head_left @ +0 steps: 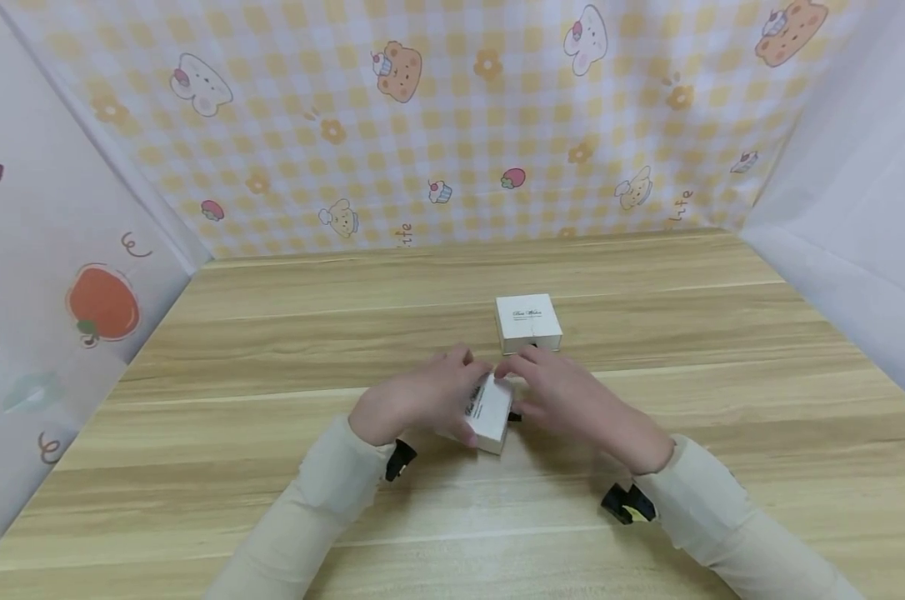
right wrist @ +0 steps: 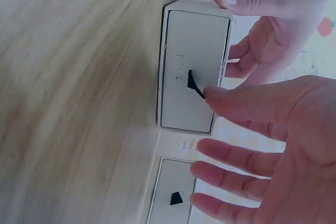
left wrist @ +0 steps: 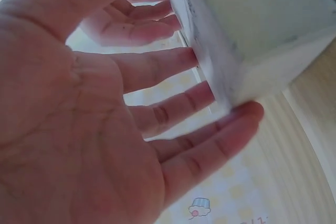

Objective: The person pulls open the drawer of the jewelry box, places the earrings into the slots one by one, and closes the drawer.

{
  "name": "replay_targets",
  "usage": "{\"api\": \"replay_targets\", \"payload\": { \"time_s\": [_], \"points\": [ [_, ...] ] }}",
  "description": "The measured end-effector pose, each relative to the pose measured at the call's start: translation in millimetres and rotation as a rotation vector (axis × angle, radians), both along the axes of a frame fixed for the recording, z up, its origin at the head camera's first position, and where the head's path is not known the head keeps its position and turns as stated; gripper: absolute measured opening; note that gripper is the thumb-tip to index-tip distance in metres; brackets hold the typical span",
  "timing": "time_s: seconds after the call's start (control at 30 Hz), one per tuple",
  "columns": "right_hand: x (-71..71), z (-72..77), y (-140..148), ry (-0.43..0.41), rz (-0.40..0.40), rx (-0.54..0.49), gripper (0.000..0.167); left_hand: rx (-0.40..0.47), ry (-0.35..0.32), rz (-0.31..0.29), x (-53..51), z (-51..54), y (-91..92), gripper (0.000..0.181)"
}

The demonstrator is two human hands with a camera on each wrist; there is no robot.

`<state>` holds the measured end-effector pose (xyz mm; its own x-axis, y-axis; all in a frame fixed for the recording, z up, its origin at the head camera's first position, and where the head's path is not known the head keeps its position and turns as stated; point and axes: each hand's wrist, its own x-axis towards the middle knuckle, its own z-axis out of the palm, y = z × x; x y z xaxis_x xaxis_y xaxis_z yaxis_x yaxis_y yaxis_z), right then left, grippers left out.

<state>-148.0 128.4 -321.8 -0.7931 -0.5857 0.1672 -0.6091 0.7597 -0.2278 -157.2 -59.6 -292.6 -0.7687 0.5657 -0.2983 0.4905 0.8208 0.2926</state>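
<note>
A white box (head_left: 492,415) with black lettering on top lies at an angle on the table. My left hand (head_left: 432,395) holds it, the thumb on its near end and the fingers towards its far end. In the right wrist view, the box's front panel (right wrist: 181,40) bears a black ribbon tab (right wrist: 191,81). My right hand (head_left: 572,404) is at that front, its thumb tip touching the tab's free end and its other fingers extended. Part of the box's top is hidden under the left hand.
A second white box (head_left: 529,317) with similar lettering and a black tab stands just behind, near the right fingers. Both rest on a wood-grain table (head_left: 272,333). A patterned cloth (head_left: 460,125) hangs along the back, with white cloth at both sides.
</note>
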Motion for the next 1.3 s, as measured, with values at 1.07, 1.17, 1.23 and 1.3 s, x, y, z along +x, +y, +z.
{"api": "replay_targets", "payload": {
  "time_s": [1.07, 1.17, 1.23, 1.3],
  "points": [
    [0.3, -2.0, -0.8, -0.004, 0.012, 0.013, 0.014, -0.131, 0.321, 0.184, 36.6, -9.8, 11.6, 0.072],
    [0.6, -0.5, -0.5, -0.012, 0.008, 0.014, 0.015, -0.147, 0.327, 0.209, 38.2, -11.5, 12.6, 0.075],
    [0.5, 0.3, 0.4, -0.008, 0.01, 0.017, 0.015, -0.158, 0.338, 0.212, 38.8, -11.9, 13.4, 0.074],
    [0.5, 1.9, 1.1, -0.009, 0.01, 0.02, 0.015, -0.154, 0.34, 0.211, 39.2, -11.7, 13.9, 0.073]
  ]
}}
